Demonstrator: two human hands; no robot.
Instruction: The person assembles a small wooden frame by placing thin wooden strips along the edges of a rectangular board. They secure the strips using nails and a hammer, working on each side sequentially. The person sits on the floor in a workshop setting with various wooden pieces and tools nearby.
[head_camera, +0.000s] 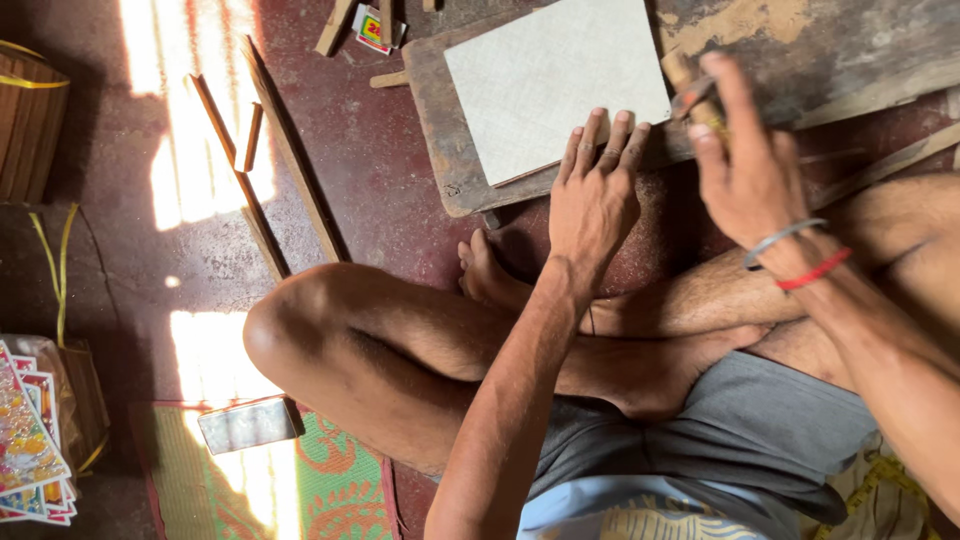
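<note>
Our left hand (592, 195), fingers spread, should press the pale rectangular sheet (555, 85) flat; our right hand (745, 165) pinches, seemingly, a small wooden-handled tool (688, 82).

Bare arms and legs, no sleeves; grey shorts (740, 420) with a light-blue patterned cloth (640, 512) at 6 o'clock, a silver bangle (783, 238) plus red band (815, 270) on the right wrist.

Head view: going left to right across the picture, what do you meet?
Stack of colourful cards → thin wood strips → bent knee → left hand on the pale sheet's edge → right hand holding a small wooden tool.
</note>
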